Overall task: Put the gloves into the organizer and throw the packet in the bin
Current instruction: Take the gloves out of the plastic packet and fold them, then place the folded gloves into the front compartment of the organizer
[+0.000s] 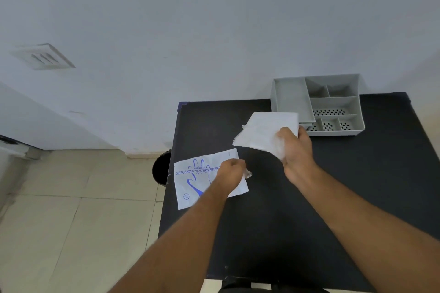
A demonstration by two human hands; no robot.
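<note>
Farthest left among the task's things, the bin (162, 169) stands on the tiled floor (71, 221), tucked against the left edge of the black counter (273, 221), with only part of its dark mouth showing. Just to its right, the packet (190, 185) lies flat on the counter near that edge, printed side up, and looks emptied. The left hand (231, 175) is curled closed over the packet's right end, fingers pinching the plastic there. For the bin step, it would be better to gather the packet into the fist than to drag it by one corner, since thin film is likely to flutter and catch on the counter edge; the bin is close, so a short sweep to the left and a drop straight over the mouth should do.

Further right, the right hand (295, 147) holds the gloves (266, 131), a flat white stack, fingers closed around its near right corner, so that the stack is lifted off the counter and fans out to the left. Its far edge overlaps the front left corner of the organizer (357, 126), which sits at the back right of the counter against the wall (214, 31).

The long left compartment looks the best fit for the stack. A corner grip lets loose sheets sag and slide, so the stack should be kept level, lined up with that compartment, and lowered until it rests on the floor of the tray before the fingers open. Whether it fits without folding cannot be told from here.
</note>
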